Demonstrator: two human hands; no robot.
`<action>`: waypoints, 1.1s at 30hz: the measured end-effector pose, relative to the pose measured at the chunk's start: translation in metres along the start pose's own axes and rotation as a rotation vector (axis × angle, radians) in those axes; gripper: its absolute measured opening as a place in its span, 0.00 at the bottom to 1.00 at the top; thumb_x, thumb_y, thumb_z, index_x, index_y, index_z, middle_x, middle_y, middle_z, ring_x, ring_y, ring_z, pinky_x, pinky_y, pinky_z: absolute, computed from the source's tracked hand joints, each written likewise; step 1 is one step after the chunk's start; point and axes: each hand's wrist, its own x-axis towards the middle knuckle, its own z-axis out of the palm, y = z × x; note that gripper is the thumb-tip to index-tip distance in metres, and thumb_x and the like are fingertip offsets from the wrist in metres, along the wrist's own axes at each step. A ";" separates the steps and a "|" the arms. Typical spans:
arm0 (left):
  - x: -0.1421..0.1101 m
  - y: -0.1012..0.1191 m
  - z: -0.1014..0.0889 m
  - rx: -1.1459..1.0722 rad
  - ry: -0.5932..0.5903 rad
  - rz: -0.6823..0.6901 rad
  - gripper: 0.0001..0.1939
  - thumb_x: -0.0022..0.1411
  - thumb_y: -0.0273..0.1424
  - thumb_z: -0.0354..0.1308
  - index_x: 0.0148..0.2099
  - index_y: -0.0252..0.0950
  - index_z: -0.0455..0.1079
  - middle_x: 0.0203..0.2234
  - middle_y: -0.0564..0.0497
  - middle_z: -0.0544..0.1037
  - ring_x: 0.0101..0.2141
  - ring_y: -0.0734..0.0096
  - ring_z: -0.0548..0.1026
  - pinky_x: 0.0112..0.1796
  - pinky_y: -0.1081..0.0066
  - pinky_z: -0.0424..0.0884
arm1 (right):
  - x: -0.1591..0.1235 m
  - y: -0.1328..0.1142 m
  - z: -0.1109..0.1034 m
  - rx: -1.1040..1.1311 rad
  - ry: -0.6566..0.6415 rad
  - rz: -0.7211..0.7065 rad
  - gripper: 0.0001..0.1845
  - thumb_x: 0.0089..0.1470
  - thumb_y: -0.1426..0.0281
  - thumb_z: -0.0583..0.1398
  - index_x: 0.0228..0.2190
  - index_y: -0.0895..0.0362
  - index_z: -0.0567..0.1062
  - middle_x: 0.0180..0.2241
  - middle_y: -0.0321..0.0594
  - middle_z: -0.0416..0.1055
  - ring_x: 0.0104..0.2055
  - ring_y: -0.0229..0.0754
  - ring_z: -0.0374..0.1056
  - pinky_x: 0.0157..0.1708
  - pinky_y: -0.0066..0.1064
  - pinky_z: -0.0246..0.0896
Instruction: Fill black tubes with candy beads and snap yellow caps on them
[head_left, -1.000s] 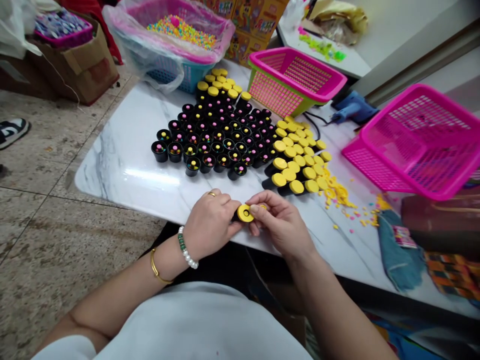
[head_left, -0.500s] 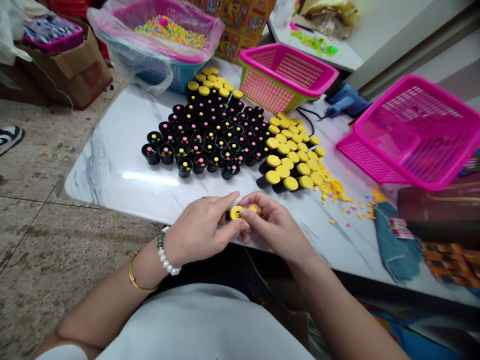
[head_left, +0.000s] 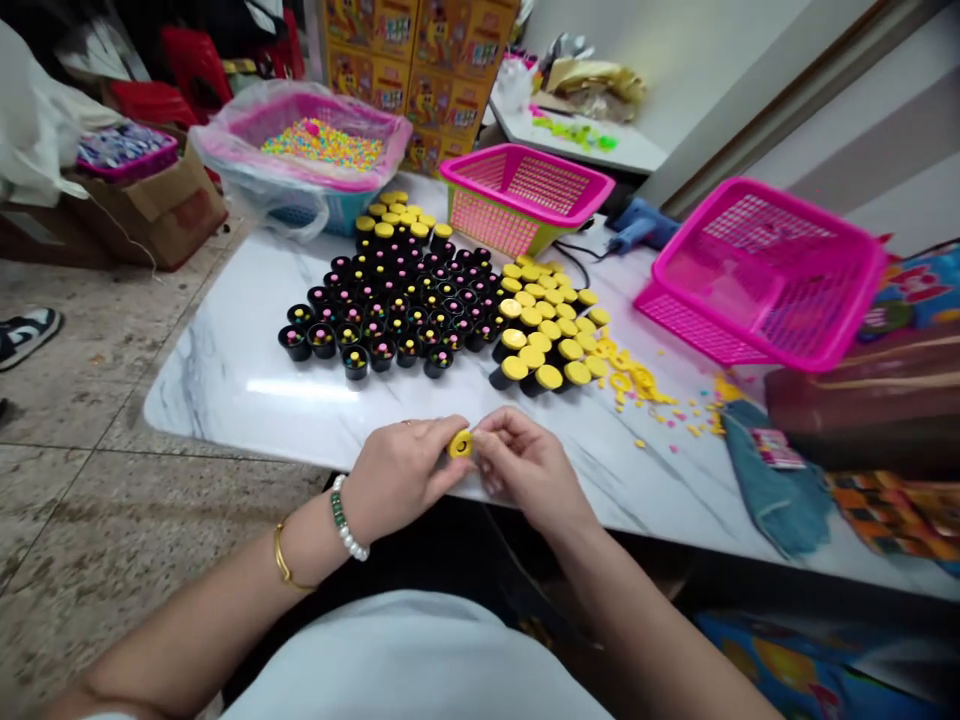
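Observation:
Pinched between thumb and fingers of my left hand (head_left: 401,465) is a round yellow lid (head_left: 460,444) with a hole in its middle, tilted toward me over the table's front edge. My right hand (head_left: 529,465) is closed, its thumb and fingertips pressed together right beside the lid; what they hold, if anything, is hidden. Beyond my hands stand many small black cups (head_left: 355,362) with pink and yellow knobs and coloured bits inside. To their right is a group of black cups with yellow lids (head_left: 548,377). Loose yellow rings (head_left: 621,382) lie beside these.
A plastic-lined basket of coloured beads (head_left: 330,150) stands at the back left. Two pink baskets (head_left: 525,225) (head_left: 847,330) and a blue glue gun (head_left: 643,225) are at the back and right. A blue-green cloth (head_left: 780,500) lies at the right edge.
The yellow lid has turned in my left hand, tilting more upright. The yellow ring seen earlier at my right fingertips no longer shows. My view has shifted, so the table sits lower in it.

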 end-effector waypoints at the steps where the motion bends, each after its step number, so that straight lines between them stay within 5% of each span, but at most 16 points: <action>1: -0.004 0.000 -0.002 -0.016 0.016 -0.011 0.14 0.68 0.36 0.52 0.51 0.36 0.68 0.33 0.49 0.80 0.32 0.68 0.78 0.33 0.71 0.71 | -0.001 0.000 -0.001 0.026 -0.032 -0.026 0.17 0.52 0.55 0.64 0.30 0.57 0.70 0.19 0.31 0.69 0.17 0.30 0.61 0.19 0.23 0.58; 5: -0.007 -0.001 -0.011 -0.133 0.002 -0.101 0.15 0.66 0.33 0.53 0.53 0.37 0.70 0.33 0.50 0.80 0.30 0.72 0.76 0.33 0.73 0.69 | 0.004 -0.009 -0.004 0.138 -0.210 -0.007 0.16 0.53 0.58 0.64 0.33 0.59 0.76 0.27 0.38 0.75 0.27 0.36 0.72 0.31 0.28 0.68; 11: 0.008 -0.012 -0.026 -0.319 -0.081 -0.141 0.13 0.68 0.32 0.49 0.48 0.37 0.73 0.29 0.53 0.79 0.27 0.75 0.74 0.30 0.76 0.66 | 0.029 -0.023 0.002 0.123 -0.256 0.089 0.17 0.44 0.60 0.70 0.29 0.59 0.76 0.22 0.33 0.72 0.19 0.32 0.66 0.23 0.27 0.69; 16: 0.008 -0.018 -0.022 -0.369 -0.056 -0.211 0.20 0.58 0.29 0.60 0.54 0.36 0.67 0.23 0.58 0.74 0.24 0.75 0.72 0.28 0.76 0.65 | 0.040 -0.026 0.010 0.084 -0.202 0.119 0.18 0.40 0.61 0.72 0.28 0.59 0.74 0.20 0.30 0.70 0.17 0.29 0.63 0.20 0.22 0.65; 22: 0.004 -0.010 -0.026 -0.175 -0.071 -0.240 0.06 0.54 0.23 0.57 0.36 0.34 0.69 0.22 0.56 0.72 0.23 0.74 0.70 0.26 0.75 0.63 | 0.042 -0.025 0.001 0.113 -0.243 0.147 0.16 0.46 0.61 0.70 0.27 0.58 0.73 0.18 0.30 0.68 0.17 0.30 0.63 0.21 0.24 0.67; 33: 0.008 -0.011 -0.021 -0.338 -0.179 -0.285 0.02 0.56 0.25 0.59 0.32 0.35 0.73 0.19 0.57 0.72 0.21 0.76 0.68 0.25 0.77 0.59 | 0.039 -0.031 0.011 -0.250 -0.342 0.227 0.23 0.43 0.60 0.70 0.29 0.56 0.63 0.21 0.28 0.69 0.18 0.34 0.69 0.16 0.19 0.58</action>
